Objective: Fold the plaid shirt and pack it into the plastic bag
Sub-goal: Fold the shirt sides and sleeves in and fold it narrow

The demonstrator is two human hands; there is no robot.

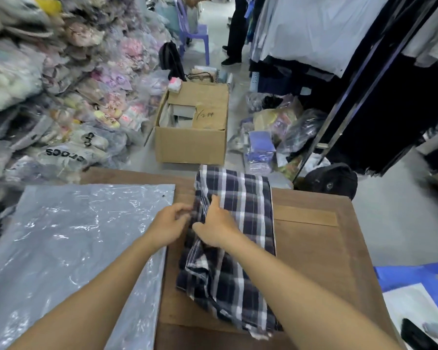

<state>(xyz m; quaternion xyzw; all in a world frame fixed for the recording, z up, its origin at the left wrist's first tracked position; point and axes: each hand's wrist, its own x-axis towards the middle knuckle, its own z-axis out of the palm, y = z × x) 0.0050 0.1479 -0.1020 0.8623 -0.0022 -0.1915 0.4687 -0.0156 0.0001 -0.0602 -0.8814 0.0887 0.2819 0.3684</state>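
The plaid shirt (240, 205), dark navy with white and grey checks, lies partly folded in a long strip on the wooden table (314, 238). Its near end is bunched and loose. My left hand (168, 226) pinches the shirt's left edge at mid-length. Just to its right, my right hand (216, 224) presses down on the cloth with its fingers gripping a fold. The clear plastic bag (74, 238) lies flat on the left half of the table, touching my left forearm. It holds nothing.
An open cardboard box (190, 145) stands on the floor beyond the table. Piles of bagged goods (61, 97) rise on the left. Hanging clothes on a rack (339, 46) fill the right. A black bag (331, 183) sits off the table's far right corner. A person's legs (234, 34) stand far back.
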